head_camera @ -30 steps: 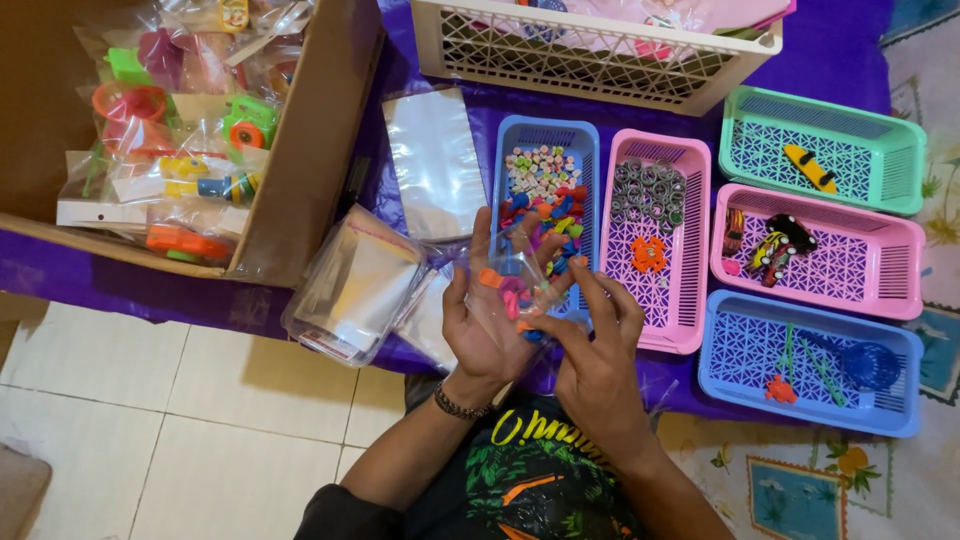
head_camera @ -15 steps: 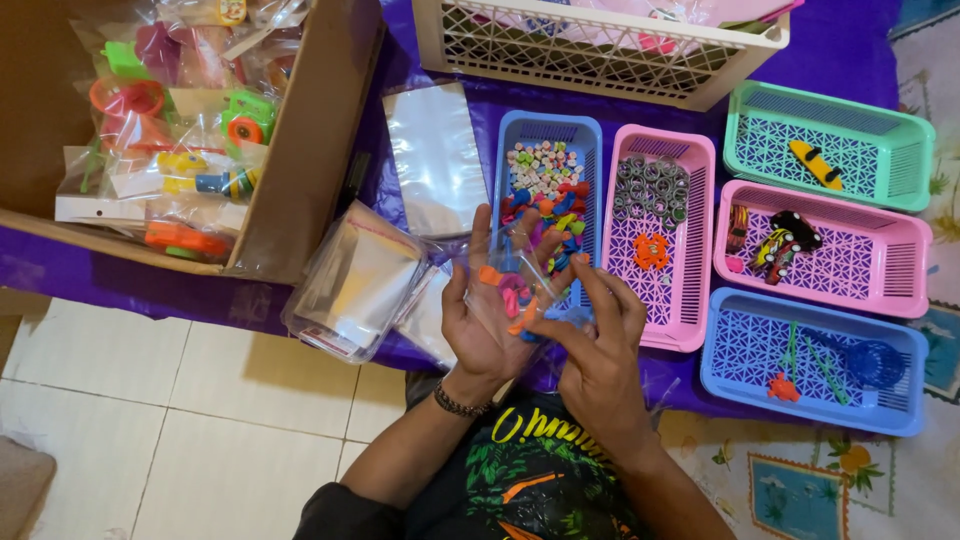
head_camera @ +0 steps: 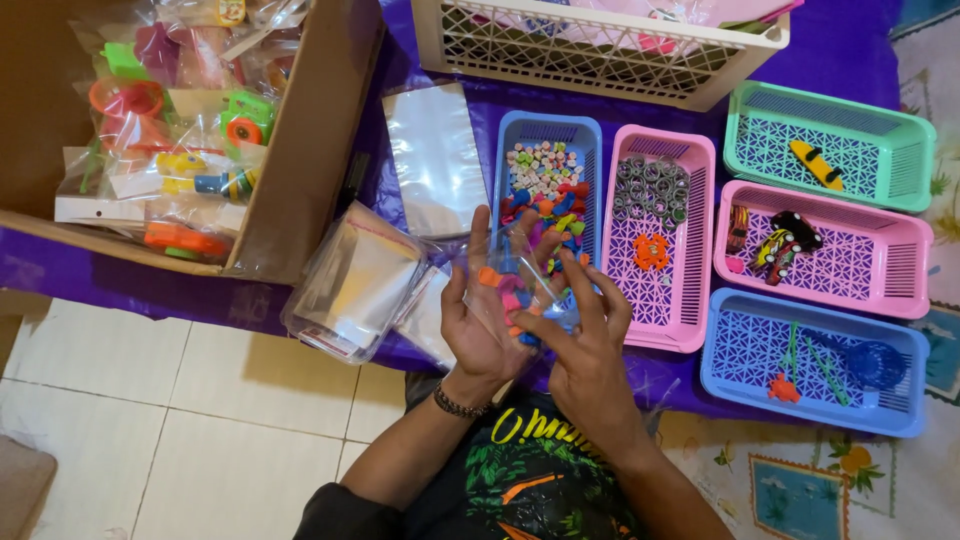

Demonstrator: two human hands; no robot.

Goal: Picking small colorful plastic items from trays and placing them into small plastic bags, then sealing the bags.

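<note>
Now we hold a clear small bag [head_camera: 515, 290] of coloured bits upright between both hands. Left hand [head_camera: 478, 325] cradles it, fingers spread; right hand [head_camera: 585, 345] pinches its near edge.

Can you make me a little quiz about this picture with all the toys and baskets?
1. True or false: the left hand and right hand hold a clear bag of small toys.
2. Which basket holds the yellow toy? A pink, B green, C blue.
3. What colour is the cloth under the baskets?

Key: 1 true. 2 B, the green basket. 3 purple.
</note>
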